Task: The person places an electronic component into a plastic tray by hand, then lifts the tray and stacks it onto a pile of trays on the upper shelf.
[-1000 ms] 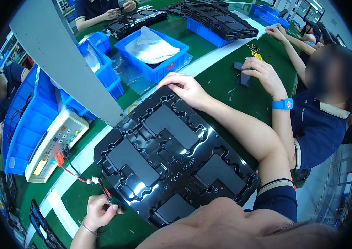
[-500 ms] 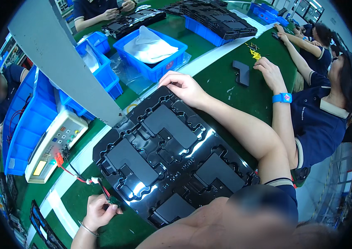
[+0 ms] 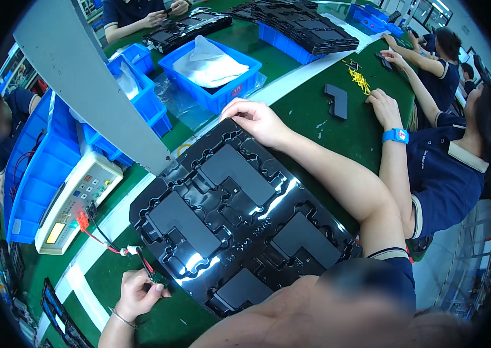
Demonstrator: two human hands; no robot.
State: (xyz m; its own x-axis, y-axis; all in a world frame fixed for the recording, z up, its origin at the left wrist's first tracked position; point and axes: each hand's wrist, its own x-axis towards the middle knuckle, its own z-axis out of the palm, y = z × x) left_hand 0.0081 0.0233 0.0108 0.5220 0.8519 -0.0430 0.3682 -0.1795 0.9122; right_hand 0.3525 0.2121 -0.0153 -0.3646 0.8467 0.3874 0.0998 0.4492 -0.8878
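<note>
My left hand (image 3: pixel 139 294) is closed on a small green circuit board (image 3: pixel 155 278) with red and black wires, beside the near left edge of a black plastic tray (image 3: pixel 251 239). L-shaped black plastic parts lie in the tray's moulded pockets, among them one at the left (image 3: pixel 183 225) and one at the far side (image 3: pixel 238 175). With bent fingers, my right hand (image 3: pixel 256 123) grips the tray's far corner. The wires (image 3: pixel 132 251) run from the board to a cream test instrument (image 3: pixel 77 203) with a lit display.
A slanted grey post (image 3: pixel 92 87) rises behind the tray. Blue bins (image 3: pixel 211 72) stand beyond it, and stacked black trays (image 3: pixel 306 26) lie farther back. To the right, a co-worker's hand (image 3: pixel 383 109) rests near yellow strips (image 3: pixel 359 81) and a loose black part (image 3: pixel 336 101).
My hands and the tray stay almost where they were. The co-worker's hand at the right has moved slightly back from the yellow strips, which are more spread out.
</note>
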